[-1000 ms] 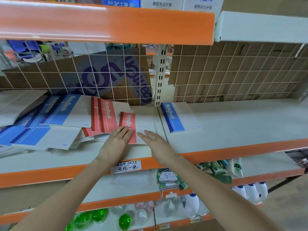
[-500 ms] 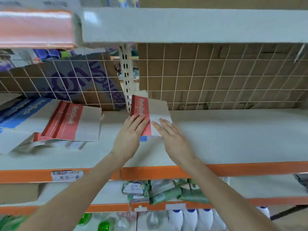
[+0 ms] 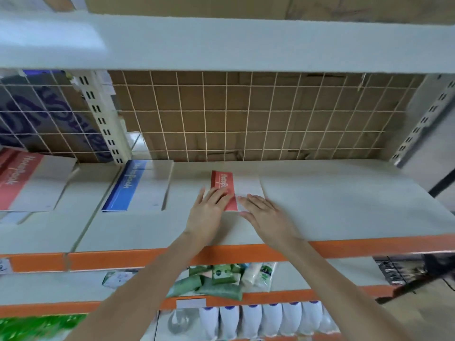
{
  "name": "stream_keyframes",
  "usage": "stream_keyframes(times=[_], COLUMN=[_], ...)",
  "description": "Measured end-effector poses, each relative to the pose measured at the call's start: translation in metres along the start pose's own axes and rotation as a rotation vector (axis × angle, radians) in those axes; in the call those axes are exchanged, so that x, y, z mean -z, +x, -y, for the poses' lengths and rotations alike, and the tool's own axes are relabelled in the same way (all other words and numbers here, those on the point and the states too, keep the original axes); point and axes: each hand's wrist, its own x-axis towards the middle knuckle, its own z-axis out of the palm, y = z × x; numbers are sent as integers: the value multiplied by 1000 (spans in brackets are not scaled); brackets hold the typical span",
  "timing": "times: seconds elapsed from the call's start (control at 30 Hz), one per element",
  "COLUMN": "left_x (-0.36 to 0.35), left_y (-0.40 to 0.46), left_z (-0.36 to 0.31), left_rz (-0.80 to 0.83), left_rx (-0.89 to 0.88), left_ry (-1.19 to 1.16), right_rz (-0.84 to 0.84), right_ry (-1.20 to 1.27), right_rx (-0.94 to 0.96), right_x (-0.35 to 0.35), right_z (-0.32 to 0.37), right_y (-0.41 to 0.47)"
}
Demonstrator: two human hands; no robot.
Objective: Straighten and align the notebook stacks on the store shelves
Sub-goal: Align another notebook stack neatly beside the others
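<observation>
Red notebook (image 3: 231,190) now further right along shelf (image 3: 344,205), both hands (image 3: 236,210) flat, fingers straight atop it.

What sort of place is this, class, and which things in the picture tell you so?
Most likely a shop aisle. Orange-edged shelving with a wire grid back carries notebooks, which both hands press flat, and rows of white bottles and green packets fill the shelves below.
</observation>
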Motion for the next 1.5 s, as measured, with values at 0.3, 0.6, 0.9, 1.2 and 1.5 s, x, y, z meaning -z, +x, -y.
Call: stream_keyframes(times=[0.3,0.6,0.9,1.2,1.5], left_x=[-20,-28,-33,-31,-31], left_y=[3,11,5,6,6], left_z=[29,42,36,34,32], left_rz=[294,219,26,45,69], left_rx=[86,111,203,211,226], left_ry=[-172,-197,-151,-117,-90], right_rz=[195,107,-69,-48,-53], right_ry=[86,190,154,120,114], right_rx=[-75,-196,-258,-261,-263], right_x=[-8,-17,-36,-37,-38], right_z=[-16,-27,-33,-33,-33], right_y=[17,34,30,32,32])
